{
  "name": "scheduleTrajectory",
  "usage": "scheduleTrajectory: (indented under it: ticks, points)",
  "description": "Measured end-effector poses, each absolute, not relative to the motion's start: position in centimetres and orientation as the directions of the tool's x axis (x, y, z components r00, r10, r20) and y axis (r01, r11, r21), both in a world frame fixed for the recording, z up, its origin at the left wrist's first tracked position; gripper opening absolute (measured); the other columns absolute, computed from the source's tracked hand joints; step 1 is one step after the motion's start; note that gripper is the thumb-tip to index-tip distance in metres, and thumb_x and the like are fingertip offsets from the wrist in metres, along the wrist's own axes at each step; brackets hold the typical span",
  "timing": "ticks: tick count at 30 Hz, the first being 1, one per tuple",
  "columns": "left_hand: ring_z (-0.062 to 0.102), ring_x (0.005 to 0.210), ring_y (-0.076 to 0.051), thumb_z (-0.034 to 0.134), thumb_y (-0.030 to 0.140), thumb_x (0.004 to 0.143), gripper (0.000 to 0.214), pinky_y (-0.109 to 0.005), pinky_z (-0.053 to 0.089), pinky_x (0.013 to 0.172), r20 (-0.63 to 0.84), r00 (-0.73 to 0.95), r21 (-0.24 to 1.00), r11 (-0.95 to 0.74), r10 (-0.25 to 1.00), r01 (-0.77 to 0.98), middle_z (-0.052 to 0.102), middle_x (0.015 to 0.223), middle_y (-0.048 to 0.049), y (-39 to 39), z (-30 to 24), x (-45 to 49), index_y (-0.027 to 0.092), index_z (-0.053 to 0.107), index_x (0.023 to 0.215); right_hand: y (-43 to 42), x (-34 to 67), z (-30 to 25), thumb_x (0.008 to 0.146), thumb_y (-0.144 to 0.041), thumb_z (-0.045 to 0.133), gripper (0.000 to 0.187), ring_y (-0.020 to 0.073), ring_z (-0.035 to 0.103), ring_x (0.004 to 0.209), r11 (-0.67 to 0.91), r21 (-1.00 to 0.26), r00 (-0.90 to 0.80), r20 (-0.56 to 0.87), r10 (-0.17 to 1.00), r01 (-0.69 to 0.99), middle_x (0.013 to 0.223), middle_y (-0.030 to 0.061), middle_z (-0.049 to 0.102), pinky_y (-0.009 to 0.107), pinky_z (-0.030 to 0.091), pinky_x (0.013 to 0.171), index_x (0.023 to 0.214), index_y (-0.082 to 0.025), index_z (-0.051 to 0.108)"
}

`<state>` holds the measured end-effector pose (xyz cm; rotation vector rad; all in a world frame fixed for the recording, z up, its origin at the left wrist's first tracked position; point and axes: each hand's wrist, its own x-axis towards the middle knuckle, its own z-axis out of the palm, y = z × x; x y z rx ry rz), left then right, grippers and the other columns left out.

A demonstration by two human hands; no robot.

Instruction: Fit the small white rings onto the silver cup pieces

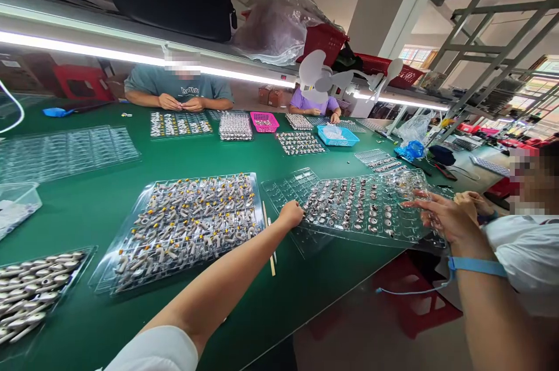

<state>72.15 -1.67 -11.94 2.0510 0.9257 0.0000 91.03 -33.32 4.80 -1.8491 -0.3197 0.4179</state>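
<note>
Clear tray (290,184) | between hands | left hand (291,214) clamped on left edge | right hand (441,218) spread open on right edge

You wear a light blue wrist strap (476,267) just behind your right hand (441,216) (a flat, snug band). A thin blue cord (410,291) leaves the strap and hangs in a loose curve. On the arm away from the strap, a short white sleeve (152,350) ends well above your left hand (290,214).
</note>
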Motion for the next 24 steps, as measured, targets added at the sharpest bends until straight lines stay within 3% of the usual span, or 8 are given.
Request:
scheduleTrajectory:
  ticks: [8,16,24]
  points:
    - [0.063,0.104,-0.023,0.06,0.034,0.095,0.031,-0.043,0.055,0.088,-0.339,0.716,0.719,-0.322,0.611,0.615,0.062,0.121,-0.0098,-1.5,-12.1,72.2,0.016,0.06,0.12,-33.2,91.3,5.6,0.079,-0.019,0.067,0.025,0.0057,0.046,0.035,-0.253,-0.967,0.872,-0.142,0.469,-0.022,0.086,0.0063,0.078,0.013,0.035,0.028,0.104,-0.022,0.063]
    - [0.062,0.107,-0.024,0.06,0.033,0.095,0.032,-0.044,0.055,0.09,-0.331,0.714,0.723,-0.32,0.616,0.612,0.061,0.123,-0.0102,-1.5,-12.2,72.5,0.016,0.059,0.122,-32.1,90.8,6.5,0.078,-0.015,0.066,0.023,0.0056,0.047,0.033,-0.293,-0.956,0.898,-0.136,0.418,-0.008,0.082,0.0078,0.078,0.011,0.029,0.024,0.101,-0.019,0.065]
    - [0.062,0.107,-0.024,0.06,0.033,0.095,0.033,-0.044,0.055,0.09,-0.333,0.712,0.731,-0.308,0.619,0.609,0.06,0.124,-0.0103,-1.5,-12.2,72.4,0.016,0.059,0.122,-31.7,90.0,7.3,0.078,-0.016,0.067,0.024,0.0075,0.046,0.034,-0.299,-0.954,0.9,-0.13,0.417,0.0,0.083,0.0069,0.078,0.015,0.032,0.026,0.101,-0.021,0.064]
